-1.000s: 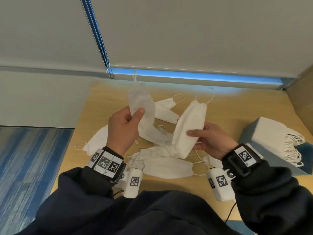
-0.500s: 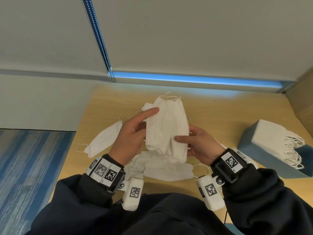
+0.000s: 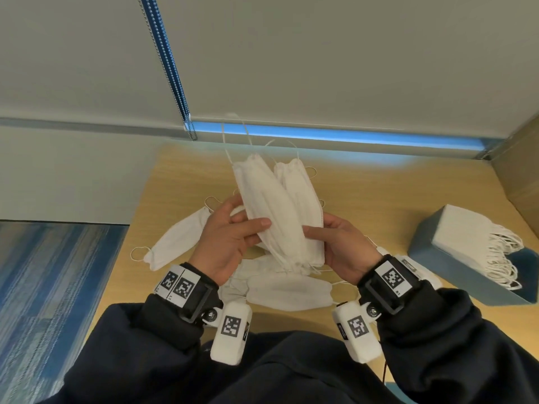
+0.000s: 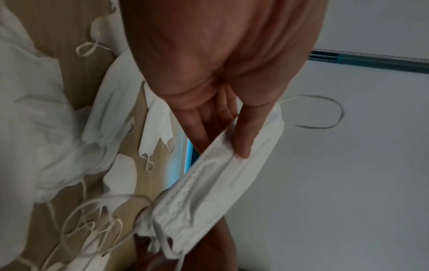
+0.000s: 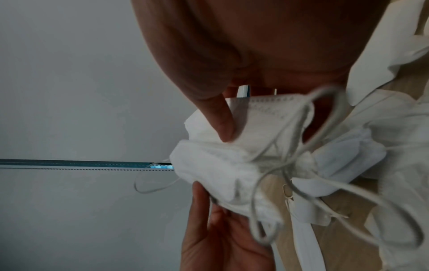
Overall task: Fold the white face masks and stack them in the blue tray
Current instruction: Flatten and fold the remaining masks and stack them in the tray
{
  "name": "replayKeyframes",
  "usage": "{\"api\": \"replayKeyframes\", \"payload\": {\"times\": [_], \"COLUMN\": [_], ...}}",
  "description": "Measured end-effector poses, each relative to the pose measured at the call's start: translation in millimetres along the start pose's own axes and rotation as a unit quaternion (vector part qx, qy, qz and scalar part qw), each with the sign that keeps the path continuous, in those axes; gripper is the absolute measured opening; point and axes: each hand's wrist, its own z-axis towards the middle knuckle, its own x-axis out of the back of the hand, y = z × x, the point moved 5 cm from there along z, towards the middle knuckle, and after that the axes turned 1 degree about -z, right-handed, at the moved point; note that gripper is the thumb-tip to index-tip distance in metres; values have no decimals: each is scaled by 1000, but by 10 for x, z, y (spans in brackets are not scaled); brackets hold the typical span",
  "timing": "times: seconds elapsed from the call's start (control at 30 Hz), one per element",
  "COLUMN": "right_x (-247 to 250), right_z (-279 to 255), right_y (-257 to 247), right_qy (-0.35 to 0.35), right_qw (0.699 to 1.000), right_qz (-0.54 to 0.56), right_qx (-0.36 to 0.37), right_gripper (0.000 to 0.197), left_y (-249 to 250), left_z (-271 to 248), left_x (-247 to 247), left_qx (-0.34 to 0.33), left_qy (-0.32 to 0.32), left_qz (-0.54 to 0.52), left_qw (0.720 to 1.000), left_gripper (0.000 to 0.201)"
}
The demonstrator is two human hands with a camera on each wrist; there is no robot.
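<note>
Two folded white masks (image 3: 277, 211) are held together upright above the wooden table (image 3: 379, 193), one overlapping the other, ear loops hanging at both ends. My left hand (image 3: 233, 237) pinches the pair from the left, thumb on the front mask (image 4: 209, 183). My right hand (image 3: 335, 240) pinches them from the right, thumb on their lower part (image 5: 232, 165). The blue tray (image 3: 449, 263) stands at the right table edge with a stack of folded masks (image 3: 466, 231) in it, loops hanging to the right.
Several loose white masks lie on the table under my hands, one at the left (image 3: 178, 240) and one near the front edge (image 3: 288, 290). A grey wall with a blue strip (image 3: 320, 135) runs behind the table. Blue carpet (image 3: 52, 287) lies to the left.
A second ago each hand held its own mask apart. The hands came together, and the two masks now overlap as one pair held by both hands.
</note>
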Motion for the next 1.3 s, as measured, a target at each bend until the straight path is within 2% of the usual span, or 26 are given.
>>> {"api": "replayKeyframes", "payload": {"times": [0.1,0.23,0.37,0.47,0.5,0.57,0.6,0.67,0.73,0.77,0.83,0.9,1.0,1.07,1.17,1.23,1.3], "right_x": [-58,-102,-78,-64,-76,-104,-93,-45,3,33,92,161,276,343,476,558,599], "right_z": [-9,-19,-7,-7,-10,-32,-39,-34,-17,-9,10,38,82,90,84,79,87], "right_y": [5,17,38,85,88,71,74,104,116,120,136,172,283,395,552,612,632], "right_qy": [-18,-50,-44,-41,-52,-76,-76,-72,-51,-39,-23,-15,1,2,15,37,58], "right_qw": [1000,998,997,998,998,993,990,986,985,986,987,988,991,992,991,991,991], "right_qz": [-4,-29,-58,-35,-41,-87,-113,-147,-161,-160,-158,-150,-120,-90,-49,-18,50], "right_qx": [3,10,1,-27,-23,11,23,27,25,20,2,-14,-51,-90,-127,-131,-112], "right_gripper": [42,30,25,50,51,40,42,41,31,34,54,66,63,47,26,27,22], "left_y": [-146,-273,-322,-354,-352,-333,-309,-195,-7,109,334,489,626,683,772,837,873], "left_z": [-22,-8,36,50,49,53,69,115,186,213,254,303,395,437,439,418,400], "left_x": [-58,-69,-62,-61,-64,-58,-55,-44,5,27,90,186,355,469,608,708,809], "left_qx": [34,17,48,59,59,64,65,50,10,-18,-69,-85,-37,-3,14,20,28], "left_qy": [-19,14,12,13,22,37,36,27,27,33,53,77,72,60,60,55,41], "left_qz": [20,75,62,49,43,33,28,28,70,105,157,162,91,15,-113,-138,-118], "left_qw": [999,997,997,997,997,997,997,998,997,994,984,980,993,998,992,989,992], "left_gripper": [50,30,34,41,43,50,53,49,37,26,6,10,22,32,38,39,38]}}
